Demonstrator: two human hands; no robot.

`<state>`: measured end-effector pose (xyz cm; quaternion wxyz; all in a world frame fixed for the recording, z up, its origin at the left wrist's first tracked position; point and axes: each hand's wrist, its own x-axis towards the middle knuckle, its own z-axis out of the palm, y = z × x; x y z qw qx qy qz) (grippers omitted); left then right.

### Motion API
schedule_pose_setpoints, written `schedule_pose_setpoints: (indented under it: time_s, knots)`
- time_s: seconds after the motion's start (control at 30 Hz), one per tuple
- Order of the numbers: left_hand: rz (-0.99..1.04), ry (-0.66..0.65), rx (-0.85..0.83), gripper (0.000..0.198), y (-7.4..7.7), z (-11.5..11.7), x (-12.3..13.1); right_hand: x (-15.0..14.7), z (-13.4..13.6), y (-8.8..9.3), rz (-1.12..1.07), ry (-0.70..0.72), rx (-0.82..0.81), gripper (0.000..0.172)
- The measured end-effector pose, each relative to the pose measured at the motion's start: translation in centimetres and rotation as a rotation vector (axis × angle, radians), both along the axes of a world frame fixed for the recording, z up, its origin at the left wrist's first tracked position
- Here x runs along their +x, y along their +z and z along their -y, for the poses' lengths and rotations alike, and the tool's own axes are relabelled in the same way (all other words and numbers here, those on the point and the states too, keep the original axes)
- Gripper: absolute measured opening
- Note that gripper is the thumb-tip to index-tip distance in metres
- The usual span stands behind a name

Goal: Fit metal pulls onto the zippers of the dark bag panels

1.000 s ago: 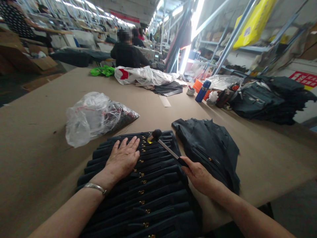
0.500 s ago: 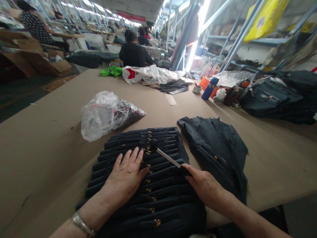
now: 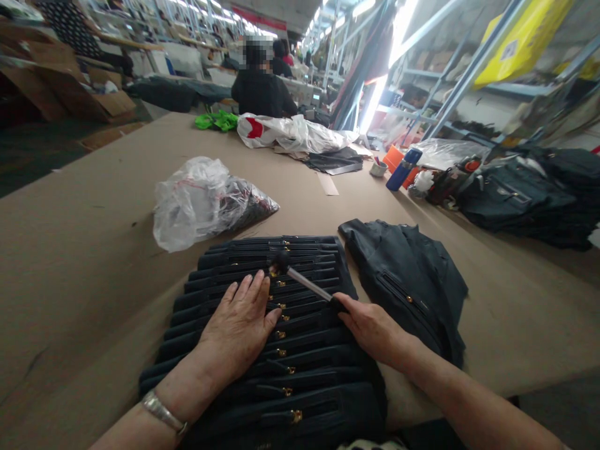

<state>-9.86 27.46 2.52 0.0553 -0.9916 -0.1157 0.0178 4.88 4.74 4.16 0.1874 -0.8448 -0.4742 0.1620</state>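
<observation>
Dark zippered fabric pieces (image 3: 323, 375) lie overlapped in a row in front of me, their gold zipper pulls lined up down the middle. My left hand (image 3: 239, 315) rests flat on them, fingers stretched out, just left of the pulls. In my right hand (image 3: 370, 325) is the handle of a small hammer (image 3: 307, 282) with a round dark head and a metal shaft. Its head is over the pulls near the far part of the row, close to my left fingertips; whether it touches is blurred. Another dark fabric pile with a zipper (image 3: 407, 287) lies to the right.
A clear plastic bag (image 3: 187, 203) with dark contents lies beyond the row on the left. Farther back are a white plastic bundle (image 3: 300, 134), a blue bottle (image 3: 404, 169) and a small cup (image 3: 377, 167). Dark garments (image 3: 529, 194) are heaped at right. A person (image 3: 262, 87) sits beyond the table.
The hammer and my right hand have shifted slightly left and up in the picture. My left hand stays flat on the pieces. The view has tilted a little.
</observation>
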Motion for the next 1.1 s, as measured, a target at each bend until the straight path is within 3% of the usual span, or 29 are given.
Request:
schedule_pose_setpoints:
  time_s: [0.1,0.3,0.53,0.67,0.73,0.87,1.1]
  knots:
    - [-0.001,0.001,-0.019,0.059,0.0,0.0,0.1,0.9,0.0,-0.1,0.062,0.022,-0.164,0.035]
    - [0.047,0.042,-0.044,0.061,0.8,0.0,-0.6,0.2,1.6,0.1,-0.010,-0.059,0.082,0.034]
    - [-0.035,0.022,-0.101,0.054,0.0,-0.5,-1.4,-1.2,3.3,0.4,-0.045,-0.040,0.040,0.035]
    - [-0.032,0.000,-0.105,0.054,-0.2,-0.6,-1.3,-1.5,3.3,0.6,-0.077,-0.049,0.202,0.039]
    - [-0.033,0.001,-0.108,0.055,-0.2,-0.6,-1.3,-1.5,3.1,0.2,-0.065,-0.041,0.156,0.040]
    - [-0.037,0.011,-0.120,0.055,-0.2,-0.7,-1.3,-1.0,2.7,-0.9,-0.012,-0.035,-0.100,0.037]
    - [0.017,0.045,-0.098,0.057,-0.4,-0.5,-1.5,-2.1,2.5,0.6,-0.046,-0.038,0.049,0.035]
